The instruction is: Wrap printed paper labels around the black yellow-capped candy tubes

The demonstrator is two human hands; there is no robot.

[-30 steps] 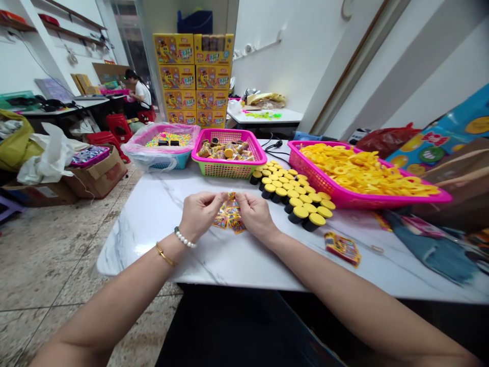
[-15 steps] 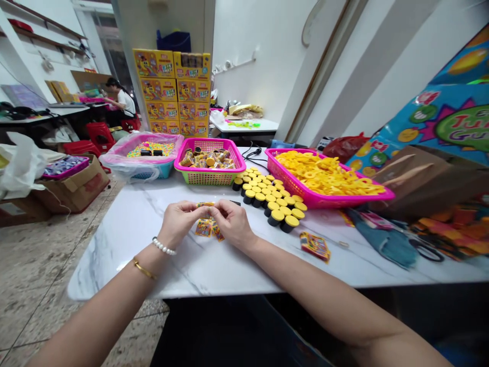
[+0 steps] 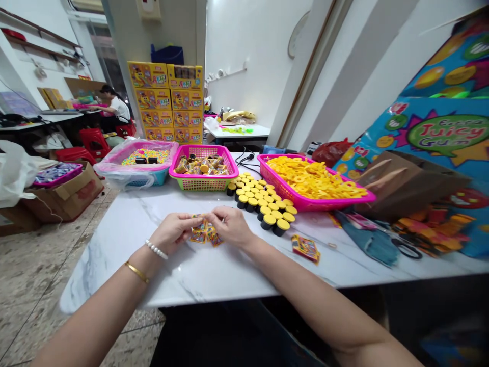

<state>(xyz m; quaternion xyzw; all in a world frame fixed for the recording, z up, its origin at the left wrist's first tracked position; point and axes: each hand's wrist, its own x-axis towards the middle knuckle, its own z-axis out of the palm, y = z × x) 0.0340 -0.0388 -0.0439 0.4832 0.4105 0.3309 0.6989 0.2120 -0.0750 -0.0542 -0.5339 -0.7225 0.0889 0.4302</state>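
My left hand (image 3: 173,230) is closed in a pinch, thumb and forefinger on the edge of a small yellow-orange printed label (image 3: 199,219). My right hand (image 3: 231,226) is closed too, its fingertips meeting the label's other side; whether anything else is inside that hand is hidden. Just below the fingers, more printed labels (image 3: 214,237) lie on the white marbled table (image 3: 183,278). A stack of similar labels (image 3: 305,248) rests to the right of my right forearm. Beyond my right hand stand rows of black tubs with yellow lids (image 3: 268,220).
Behind the hands stand a pink-and-green basket (image 3: 204,181) of filled tubs and a plastic-lined basin (image 3: 147,176) of coloured pellets. A pink basket (image 3: 298,200) holds yellow rings. Scissors (image 3: 407,248) lie at right. Yellow boxes (image 3: 151,99) are stacked behind. A person (image 3: 114,107) sits far left.
The view has shifted slightly. My hands still meet at the label, which now shows more of its printed face. A dark piece beside my right fingers is no longer visible.
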